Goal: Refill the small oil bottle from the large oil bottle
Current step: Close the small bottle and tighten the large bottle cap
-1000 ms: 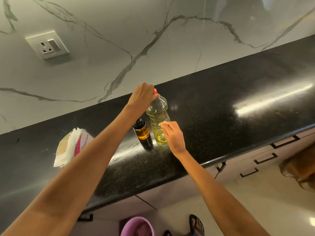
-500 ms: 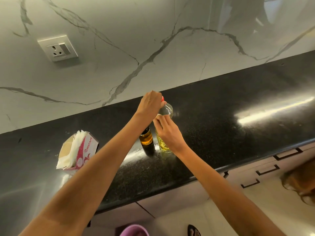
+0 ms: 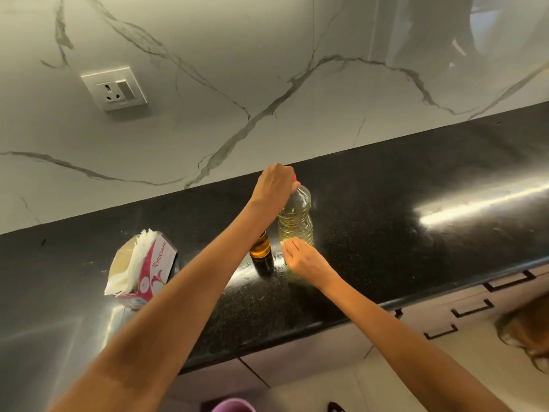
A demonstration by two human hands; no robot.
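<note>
Closed over the red cap (image 3: 295, 177) of the large oil bottle (image 3: 295, 217), the left hand (image 3: 274, 183) takes its grip at the very top, fingers wrapped around the neck so that only a sliver of the cap shows. Below, the right hand (image 3: 303, 257) rests against the lower front of the same bottle with its fingers loosely curled; whether this grip truly clasps the plastic or merely touches it cannot be told from this angle. Standing upright on the black speckled counter (image 3: 386, 233), the clear ribbed bottle holds pale yellow oil up to roughly its shoulder. Just beside it, on its left, stands the small oil bottle (image 3: 260, 248), amber in colour, its top hidden behind the left forearm. Well to the left on the counter sits an opened pink-and-white tissue box (image 3: 142, 264) marked ORIGAMI, with white sheets standing out of it. Behind runs a white marble-veined wall (image 3: 267, 69) carrying a power socket (image 3: 114, 88). Under the counter edge, pale drawers (image 3: 475, 307) show dark handles, and the rim of a purple tub (image 3: 234, 405) appears at the bottom of the frame.
</note>
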